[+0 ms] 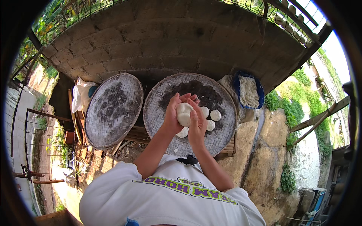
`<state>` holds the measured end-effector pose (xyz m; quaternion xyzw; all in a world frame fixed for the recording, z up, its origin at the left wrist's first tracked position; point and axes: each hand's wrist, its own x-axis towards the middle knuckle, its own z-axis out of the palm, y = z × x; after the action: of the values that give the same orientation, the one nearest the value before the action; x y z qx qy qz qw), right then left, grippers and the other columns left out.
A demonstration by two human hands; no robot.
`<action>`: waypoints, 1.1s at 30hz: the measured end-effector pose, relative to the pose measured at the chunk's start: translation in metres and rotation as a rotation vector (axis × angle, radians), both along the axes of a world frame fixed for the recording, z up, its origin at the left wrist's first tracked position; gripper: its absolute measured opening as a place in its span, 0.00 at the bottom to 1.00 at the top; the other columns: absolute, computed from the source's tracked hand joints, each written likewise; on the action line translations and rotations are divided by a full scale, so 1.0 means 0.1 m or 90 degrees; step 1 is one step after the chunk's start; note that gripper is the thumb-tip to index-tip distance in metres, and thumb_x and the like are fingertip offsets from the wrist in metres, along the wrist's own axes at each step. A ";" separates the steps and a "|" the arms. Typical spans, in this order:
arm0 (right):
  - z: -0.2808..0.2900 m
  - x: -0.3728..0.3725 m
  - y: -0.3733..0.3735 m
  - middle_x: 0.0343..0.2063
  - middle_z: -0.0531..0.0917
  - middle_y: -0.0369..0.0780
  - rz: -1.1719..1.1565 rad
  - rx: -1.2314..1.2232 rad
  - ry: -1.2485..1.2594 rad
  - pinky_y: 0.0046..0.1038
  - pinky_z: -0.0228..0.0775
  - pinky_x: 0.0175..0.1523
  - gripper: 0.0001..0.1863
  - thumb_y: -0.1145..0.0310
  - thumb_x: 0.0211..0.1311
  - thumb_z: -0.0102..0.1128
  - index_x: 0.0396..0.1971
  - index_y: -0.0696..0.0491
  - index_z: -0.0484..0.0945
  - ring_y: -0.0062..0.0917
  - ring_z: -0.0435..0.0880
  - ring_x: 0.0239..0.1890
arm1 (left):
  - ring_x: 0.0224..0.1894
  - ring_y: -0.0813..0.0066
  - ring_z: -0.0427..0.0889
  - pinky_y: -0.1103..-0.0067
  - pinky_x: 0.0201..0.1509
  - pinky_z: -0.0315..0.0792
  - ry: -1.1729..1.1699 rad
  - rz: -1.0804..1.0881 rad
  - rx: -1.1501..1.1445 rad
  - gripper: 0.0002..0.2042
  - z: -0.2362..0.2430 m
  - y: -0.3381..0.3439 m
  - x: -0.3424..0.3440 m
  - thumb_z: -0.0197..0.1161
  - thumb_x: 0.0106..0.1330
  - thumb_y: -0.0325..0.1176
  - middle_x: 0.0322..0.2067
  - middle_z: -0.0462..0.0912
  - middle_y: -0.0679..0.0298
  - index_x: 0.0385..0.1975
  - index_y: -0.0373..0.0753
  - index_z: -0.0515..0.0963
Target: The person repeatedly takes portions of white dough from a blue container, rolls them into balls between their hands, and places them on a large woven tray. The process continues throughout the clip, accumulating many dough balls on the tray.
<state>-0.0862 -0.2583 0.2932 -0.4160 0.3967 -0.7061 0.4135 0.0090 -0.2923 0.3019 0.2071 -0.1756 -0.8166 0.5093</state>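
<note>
A white dough ball point(184, 115) sits between my two cupped hands, above a round woven bamboo tray point(217, 140). My left hand point(172, 115) curls around its left side. My right hand point(197, 127) presses on it from the right, with the thumb across the front. Several smaller white balls rest on the tray: one ball point(215, 115) lies to the right of my hands, another point(210, 125) just below it. A further ball point(182, 132) shows partly beneath my wrists. Dark damp patches mark the tray's surface.
A second woven tray point(113, 128), darkly stained, leans at the left. At the far right stands a blue basin point(260, 88) filled with a white doughy mass point(248, 92). A block wall point(177, 45) rises behind the trays. White plastic bags point(81, 94) hang at the left.
</note>
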 end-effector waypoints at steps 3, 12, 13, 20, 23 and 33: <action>-0.07 0.09 0.13 0.55 0.83 0.45 -0.166 -0.151 0.302 0.38 0.68 0.68 0.19 0.62 0.72 0.59 0.54 0.59 0.82 0.37 0.79 0.62 | 0.63 0.63 0.76 0.64 0.67 0.72 0.005 -0.127 0.070 0.31 -0.02 -0.05 0.06 0.46 0.77 0.61 0.61 0.76 0.55 0.62 0.39 0.69; -0.58 -0.09 -0.08 0.59 0.78 0.43 -0.050 0.042 0.204 0.31 0.72 0.62 0.26 0.60 0.75 0.60 0.65 0.58 0.71 0.28 0.79 0.59 | 0.50 0.67 0.85 0.69 0.59 0.78 -0.196 -0.013 0.177 0.22 -0.60 0.03 0.17 0.54 0.77 0.55 0.46 0.84 0.64 0.54 0.41 0.77; -0.69 -0.09 -0.06 0.61 0.77 0.43 -0.113 -0.078 0.440 0.33 0.71 0.63 0.28 0.60 0.74 0.61 0.67 0.56 0.69 0.29 0.77 0.61 | 0.50 0.67 0.85 0.68 0.59 0.79 -0.173 -0.040 0.170 0.22 -0.74 0.11 0.23 0.54 0.77 0.54 0.46 0.84 0.63 0.54 0.41 0.77; -1.57 0.01 0.39 0.54 0.80 0.40 0.174 0.437 -0.421 0.39 0.75 0.60 0.21 0.51 0.78 0.47 0.59 0.49 0.72 0.30 0.81 0.55 | 0.49 0.70 0.83 0.75 0.54 0.77 -0.546 0.107 -0.027 0.24 -1.78 0.22 0.04 0.64 0.73 0.47 0.47 0.83 0.56 0.55 0.31 0.74; -1.80 -0.15 0.20 0.52 0.81 0.38 0.152 0.570 -0.396 0.40 0.76 0.58 0.21 0.51 0.78 0.46 0.57 0.50 0.73 0.30 0.82 0.54 | 0.49 0.69 0.83 0.76 0.54 0.76 -0.642 0.046 0.007 0.25 -2.17 0.11 -0.04 0.66 0.71 0.46 0.47 0.83 0.55 0.56 0.30 0.74; -2.33 -0.48 -0.70 0.47 0.82 0.40 0.072 0.619 -0.267 0.38 0.80 0.48 0.22 0.51 0.75 0.46 0.54 0.52 0.75 0.31 0.84 0.47 | 0.46 0.74 0.83 0.75 0.50 0.76 -0.769 -0.084 -0.035 0.18 -2.95 -0.84 -0.25 0.65 0.71 0.42 0.44 0.85 0.59 0.49 0.33 0.81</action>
<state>-0.1341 -0.3283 0.0605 -0.0468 0.5640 -0.4852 0.6666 -0.0156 -0.3759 0.0069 0.6093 -0.4673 -0.5795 0.2729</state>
